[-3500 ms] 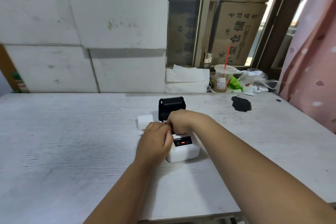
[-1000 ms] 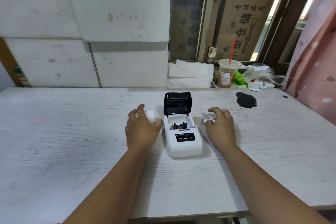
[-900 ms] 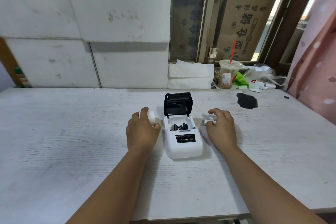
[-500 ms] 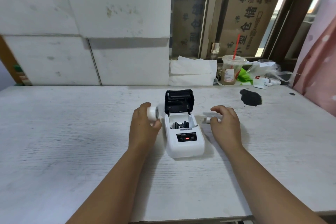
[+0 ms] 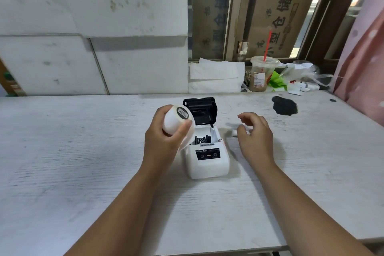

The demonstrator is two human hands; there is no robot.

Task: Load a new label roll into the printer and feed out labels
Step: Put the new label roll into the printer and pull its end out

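A small white label printer stands mid-table with its black lid raised and its roll bay uncovered. My left hand holds a white label roll in the air just left of the lid; a loose tail of labels hangs from it beside the bay. My right hand hovers to the right of the printer with its fingers curled and apart, holding nothing. Under its fingertips a small white spool lies on the table.
The white table carries a black stain at the back right. Behind it stand a plastic cup with a red straw, folded white paper, plastic bags and cardboard boxes. A pink curtain hangs at the right.
My left hand picked the label roll up from the table and lifted it beside the printer lid. My right hand let go of the small white spool and rose slightly.
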